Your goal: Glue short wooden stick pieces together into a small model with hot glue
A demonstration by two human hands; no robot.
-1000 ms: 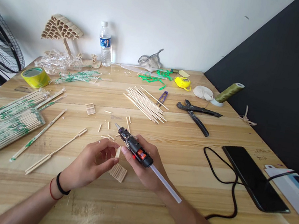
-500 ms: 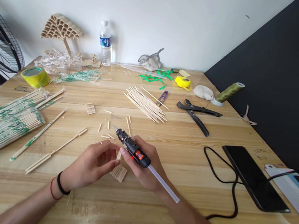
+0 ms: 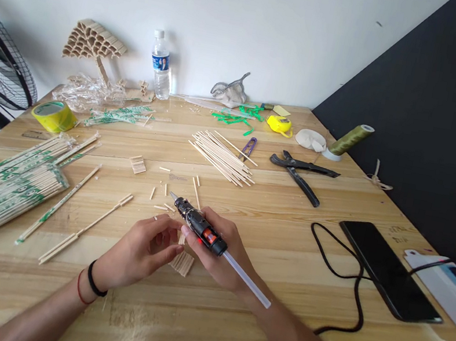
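My right hand (image 3: 218,251) is wrapped round a black hot glue gun (image 3: 201,223), its metal tip pointing forward and left. A clear glue stick (image 3: 248,280) juts from its back end above my wrist. My left hand (image 3: 152,245) is curled close beside it, a short piece of wooden stick (image 3: 181,239) between thumb and forefinger, partly hidden. Just under the hands lies a small panel of short sticks (image 3: 182,263). Several loose cut pieces (image 3: 166,189) are scattered ahead of the glue gun, and a second small panel (image 3: 138,164) lies farther left.
Long bare sticks (image 3: 223,159) lie mid-table near purple snips (image 3: 248,148) and black cutters (image 3: 300,174). Wrapped chopsticks (image 3: 10,203) fill the left side. A phone (image 3: 386,272) with a black cable lies right. Tape (image 3: 54,116), a bottle (image 3: 161,67) and a tape measure (image 3: 279,125) stand farther back.
The glue gun has shifted very slightly to the left and back with my right hand. My left hand keeps nearly the same place; the things on the table have not moved.
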